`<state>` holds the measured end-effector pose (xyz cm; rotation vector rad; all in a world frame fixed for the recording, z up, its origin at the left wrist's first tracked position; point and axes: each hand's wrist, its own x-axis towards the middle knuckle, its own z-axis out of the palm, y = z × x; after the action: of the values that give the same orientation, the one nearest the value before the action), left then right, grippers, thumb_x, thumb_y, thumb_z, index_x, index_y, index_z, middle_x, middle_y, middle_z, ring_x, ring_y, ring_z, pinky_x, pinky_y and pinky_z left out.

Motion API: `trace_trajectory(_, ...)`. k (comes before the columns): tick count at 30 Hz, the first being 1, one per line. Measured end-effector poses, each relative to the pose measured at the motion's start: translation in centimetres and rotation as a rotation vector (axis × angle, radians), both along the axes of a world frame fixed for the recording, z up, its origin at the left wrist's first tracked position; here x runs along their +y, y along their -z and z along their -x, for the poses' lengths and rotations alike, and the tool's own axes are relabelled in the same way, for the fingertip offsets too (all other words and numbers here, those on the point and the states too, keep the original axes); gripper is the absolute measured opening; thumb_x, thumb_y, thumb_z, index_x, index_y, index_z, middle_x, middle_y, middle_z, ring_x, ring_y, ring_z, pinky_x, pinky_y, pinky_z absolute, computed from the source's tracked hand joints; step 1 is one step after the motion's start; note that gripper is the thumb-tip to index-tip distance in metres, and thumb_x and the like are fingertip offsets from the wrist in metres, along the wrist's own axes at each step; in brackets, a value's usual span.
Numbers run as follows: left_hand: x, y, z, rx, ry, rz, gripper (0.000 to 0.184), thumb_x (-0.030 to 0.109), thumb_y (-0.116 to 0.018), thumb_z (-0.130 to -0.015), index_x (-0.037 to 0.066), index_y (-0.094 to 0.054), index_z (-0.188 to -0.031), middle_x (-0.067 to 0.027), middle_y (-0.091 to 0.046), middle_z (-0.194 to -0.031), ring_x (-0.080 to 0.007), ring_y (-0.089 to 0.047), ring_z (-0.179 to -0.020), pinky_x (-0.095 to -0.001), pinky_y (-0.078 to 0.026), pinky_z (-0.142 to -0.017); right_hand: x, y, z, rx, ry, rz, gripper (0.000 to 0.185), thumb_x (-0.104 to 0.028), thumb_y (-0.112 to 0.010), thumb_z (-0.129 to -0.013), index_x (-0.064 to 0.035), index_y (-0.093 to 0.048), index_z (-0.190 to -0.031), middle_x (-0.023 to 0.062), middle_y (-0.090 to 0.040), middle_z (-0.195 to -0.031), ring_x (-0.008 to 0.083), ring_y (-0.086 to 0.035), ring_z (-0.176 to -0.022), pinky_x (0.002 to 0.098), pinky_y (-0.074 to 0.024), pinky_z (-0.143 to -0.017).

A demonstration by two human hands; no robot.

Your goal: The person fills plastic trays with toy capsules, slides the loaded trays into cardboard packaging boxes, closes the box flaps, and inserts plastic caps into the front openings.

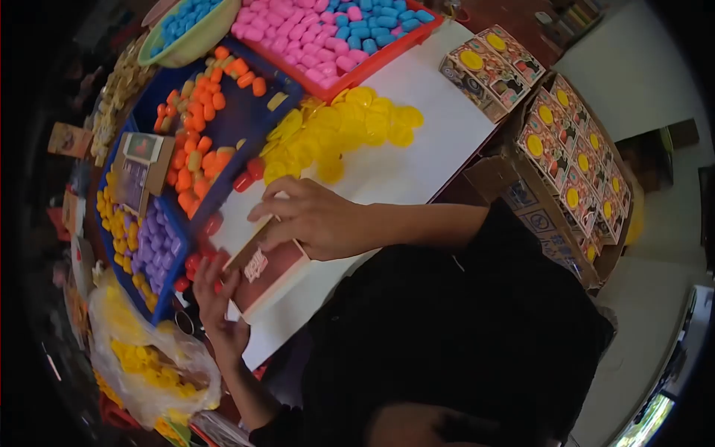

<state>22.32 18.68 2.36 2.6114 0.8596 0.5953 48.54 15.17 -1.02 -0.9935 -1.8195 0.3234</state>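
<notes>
Smooth white covering makes the table [439, 119] bright against the dim room, with a pale floor beyond its near edge. Close to that edge, towards the left end, is a flat rectangular box [277, 270] with a brownish-red top, pale lettering and light sides; whether it touches the table cannot be told. The right hand [316, 220] grips its upper side with bent fingers, and the left hand [223, 298] grasps the opposite end, fingers spread along the side.

Shiny round red pieces [249, 175] lie scattered beyond the box, partly hidden by the left hand. Thin, translucent yellow discs [335, 134] spread in a heap across the middle. Along the far edge, a blue plastic tray [237, 108] holds smooth orange capsules [201, 104] and rounded purple pieces [153, 249], with an open cardboard box [134, 175] covering part of it. Beside it, a red tray [387, 63] carries glossy pink and blue capsules, next to a pale green bowl [212, 33]. Printed boxes [491, 67] stand at the right corner, near a carton [547, 231]. Past the left end sits a crinkled clear bag [205, 376] of yellow pieces.
</notes>
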Motion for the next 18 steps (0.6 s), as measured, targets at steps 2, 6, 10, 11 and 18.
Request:
trace_trajectory(2, -0.2, -1.7, -0.5, 0.075, 0.1, -0.023, 0.065, 0.046, -0.068, -0.071, 0.01, -0.054, -0.122, -0.0172, -0.044, -0.132, -0.0356, -0.048, -0.112, -0.0512, -0.022, -0.103, -0.2, -2.5, -1.4, -0.43, -0.233, 0.115, 0.046, -0.034, -0.076, -0.063, -0.0094, -0.062, -0.099, 0.0084, -0.049, -0.114, 0.0311, -0.043, -0.108, 0.0467, -0.0368, -0.092)
trace_trajectory(6, -0.4, -1.2, -1.5, 0.269, 0.032, -0.13, 0.068, 0.048, -0.067, -0.07, 0.009, -0.051, -0.123, -0.0179, -0.045, -0.128, -0.0353, -0.048, -0.11, -0.0538, -0.022, -0.102, 0.4, -3.0, 1.0, -0.711, -0.193, 0.274, 0.059, -0.04, -0.071, -0.068, -0.0061, -0.054, -0.112, 0.0153, -0.045, -0.123, 0.0338, -0.04, -0.115, 0.0525, -0.0294, -0.098)
trace_trajectory(10, -0.5, -0.5, -1.6, 0.316, -0.007, -0.302, 0.061, 0.039, -0.058, -0.079, 0.008, -0.043, -0.129, -0.0182, -0.045, -0.127, -0.036, -0.045, -0.112, -0.0565, -0.022, -0.101, 0.7, -2.1, 0.8, -0.68, -0.267, 0.225, 0.057, -0.039, -0.064, -0.077, -0.007, -0.047, -0.121, 0.0165, -0.04, -0.128, 0.0353, -0.039, -0.116, 0.0589, -0.0294, -0.095)
trace_trajectory(11, -0.7, -0.5, -1.6, 0.359, -0.028, -0.307, 0.06, 0.041, -0.056, -0.08, 0.008, -0.043, -0.129, -0.0183, -0.044, -0.128, -0.0358, -0.045, -0.112, -0.0565, -0.021, -0.101, 0.5, -1.9, 0.8, -0.685, -0.271, 0.22, 0.057, -0.039, -0.064, -0.077, -0.007, -0.047, -0.121, 0.0165, -0.04, -0.128, 0.0353, -0.039, -0.116, 0.0589, -0.0294, -0.095)
trace_trajectory(18, -2.3, 0.7, -3.0, -0.045, -0.043, -0.281, 0.048, 0.038, -0.055, -0.085, 0.007, -0.05, -0.121, -0.0155, -0.049, -0.123, -0.0336, -0.047, -0.11, -0.0559, -0.025, -0.099, -1.4, -0.5, 1.1, -0.546, -0.04, -0.025, 0.061, -0.042, -0.059, -0.079, -0.0149, -0.039, -0.13, 0.017, -0.035, -0.135, 0.0382, -0.029, -0.127, 0.0648, -0.0266, -0.095)
